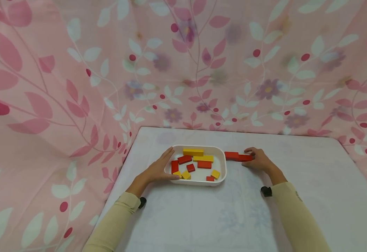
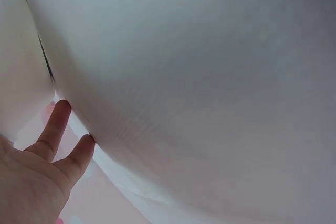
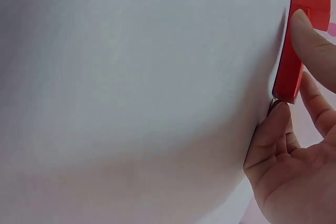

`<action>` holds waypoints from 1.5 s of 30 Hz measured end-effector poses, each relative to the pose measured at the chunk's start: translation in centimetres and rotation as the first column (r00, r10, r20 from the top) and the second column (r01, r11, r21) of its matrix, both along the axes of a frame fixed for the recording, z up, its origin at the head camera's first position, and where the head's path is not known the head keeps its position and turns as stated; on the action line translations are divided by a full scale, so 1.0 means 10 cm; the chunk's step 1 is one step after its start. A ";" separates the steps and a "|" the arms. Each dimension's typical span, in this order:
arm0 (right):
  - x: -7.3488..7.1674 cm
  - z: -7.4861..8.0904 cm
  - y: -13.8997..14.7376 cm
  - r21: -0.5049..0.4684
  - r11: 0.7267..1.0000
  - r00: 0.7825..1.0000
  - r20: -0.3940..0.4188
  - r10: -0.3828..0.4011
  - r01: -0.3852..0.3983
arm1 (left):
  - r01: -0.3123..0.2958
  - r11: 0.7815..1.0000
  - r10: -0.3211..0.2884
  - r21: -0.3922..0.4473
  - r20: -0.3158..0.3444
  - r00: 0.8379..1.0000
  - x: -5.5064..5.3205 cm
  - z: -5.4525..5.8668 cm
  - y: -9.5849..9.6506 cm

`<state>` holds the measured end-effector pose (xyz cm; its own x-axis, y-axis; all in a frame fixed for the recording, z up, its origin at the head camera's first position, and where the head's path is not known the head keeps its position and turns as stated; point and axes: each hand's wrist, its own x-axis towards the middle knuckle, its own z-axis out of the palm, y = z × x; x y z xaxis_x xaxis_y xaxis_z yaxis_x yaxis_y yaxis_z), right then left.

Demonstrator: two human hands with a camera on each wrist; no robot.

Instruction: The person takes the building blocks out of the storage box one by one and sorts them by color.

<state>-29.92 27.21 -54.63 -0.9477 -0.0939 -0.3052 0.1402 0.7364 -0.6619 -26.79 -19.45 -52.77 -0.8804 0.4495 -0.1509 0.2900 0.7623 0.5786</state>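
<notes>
A white plastic tray (image 1: 220, 178) holds several red and yellow wooden blocks. My left hand (image 1: 159, 169) rests at its left end, thumb along the near rim and straight fingers towards the far corner. In the left wrist view, two fingers of that hand (image 2: 58, 156) are stretched out, touching the white cloth. To the right of the tray, my right hand (image 1: 260, 162) pinches a red rectangular block (image 1: 245, 158). In the right wrist view my thumb lies on this block (image 3: 287, 80). Beyond its far end is a red block with an arched cut-out (image 3: 319, 6), close to the tray's right side.
A white cloth (image 1: 196, 217) covers the table. Pink leaf-patterned fabric (image 1: 186, 70) hangs behind the table and along its left side. Inside the tray lie a long yellow block (image 1: 193, 152) and small yellow pieces (image 1: 186, 175).
</notes>
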 end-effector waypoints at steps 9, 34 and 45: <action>0.11 0.19 0.10 -0.094 0.994 0.997 0.059 -0.043 0.049 | 0.000 1.000 0.000 0.002 0.003 1.000 -0.02 0.00 0.02; 0.28 0.75 -0.95 -0.316 0.929 0.968 -0.216 0.129 -0.194 | 0.013 0.999 -0.013 -0.033 0.003 1.000 0.00 0.04 0.01; 0.27 0.65 -1.31 -0.365 0.891 0.959 -0.183 0.216 -0.270 | 0.016 1.000 -0.016 -0.014 -0.011 1.000 -0.01 -0.02 -0.02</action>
